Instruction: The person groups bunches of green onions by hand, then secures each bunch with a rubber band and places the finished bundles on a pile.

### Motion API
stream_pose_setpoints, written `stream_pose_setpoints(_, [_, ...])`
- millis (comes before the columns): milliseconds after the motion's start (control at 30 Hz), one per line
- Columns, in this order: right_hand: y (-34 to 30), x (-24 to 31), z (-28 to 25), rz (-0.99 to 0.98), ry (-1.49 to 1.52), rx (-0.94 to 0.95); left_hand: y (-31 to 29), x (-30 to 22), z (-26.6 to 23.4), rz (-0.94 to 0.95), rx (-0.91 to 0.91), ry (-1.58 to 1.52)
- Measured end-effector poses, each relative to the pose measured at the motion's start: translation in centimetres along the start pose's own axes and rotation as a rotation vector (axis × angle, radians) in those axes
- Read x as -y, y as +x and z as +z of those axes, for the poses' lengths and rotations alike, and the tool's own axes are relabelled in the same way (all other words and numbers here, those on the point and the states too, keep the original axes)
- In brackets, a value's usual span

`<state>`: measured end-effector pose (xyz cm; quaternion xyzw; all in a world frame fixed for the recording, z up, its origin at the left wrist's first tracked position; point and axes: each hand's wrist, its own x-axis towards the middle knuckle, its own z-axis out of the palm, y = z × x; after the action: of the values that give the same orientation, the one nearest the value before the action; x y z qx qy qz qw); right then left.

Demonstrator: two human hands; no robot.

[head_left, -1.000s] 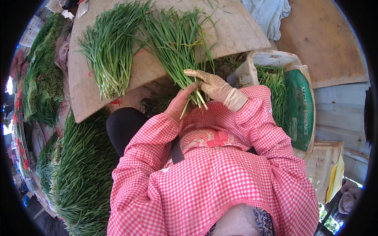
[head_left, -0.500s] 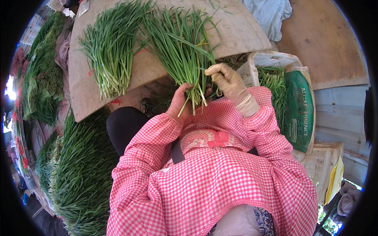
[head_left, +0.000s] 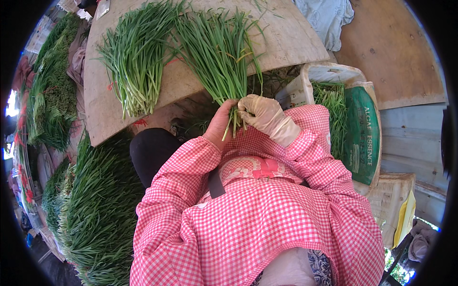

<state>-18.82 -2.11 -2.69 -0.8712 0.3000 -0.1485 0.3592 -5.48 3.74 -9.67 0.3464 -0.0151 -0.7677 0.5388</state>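
My bare left hand (head_left: 221,120) is wrapped round the stem end of a bunch of garlic chives (head_left: 217,57), whose green leaves spread away over the near edge of the wooden board (head_left: 286,40). Pale cut ends poke out below the grip. My right hand (head_left: 265,114), in a thin cream glove, is bent in a pinch against the right side of these stems, beside my left fingers. What exactly lies between its fingertips is partly hidden. A yellowed leaf (head_left: 243,56) crosses the bunch's right side. Left of it on the board rests another bunch of chives (head_left: 138,66).
Large heaps of chives (head_left: 102,209) fill the lower left, with more greens (head_left: 52,95) beyond. To my right stand a white plastic crate (head_left: 307,86) holding chives and a green printed sack (head_left: 362,138). A pale blue cloth (head_left: 324,21) lies at the board's far right.
My right hand has moved left and in, from beside the leaves to the stems next to my left hand. The bunch has become more upright, its right-hand leaves less bent over.
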Motion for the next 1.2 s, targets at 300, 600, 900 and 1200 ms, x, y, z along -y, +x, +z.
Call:
stream_pose_setpoints(300, [-0.2,0.5,-1.3,0.079,1.144,0.182,0.5,0.3,-0.1,0.094,-0.068,0.103])
stream_pose_setpoints(600, [-0.1,1.2,-8.0,-0.082,1.841,-0.135,-1.0,-0.6,1.5,0.032,0.015,-0.185])
stream_pose_setpoints(900, [1.4,2.1,-6.9,-0.190,2.028,0.136,-0.7,-0.6,1.2,-0.030,0.115,-0.245])
stream_pose_setpoints(1200, [0.5,4.4,0.9,0.095,1.849,0.347,-0.4,0.1,-1.6,0.210,0.431,-0.161])
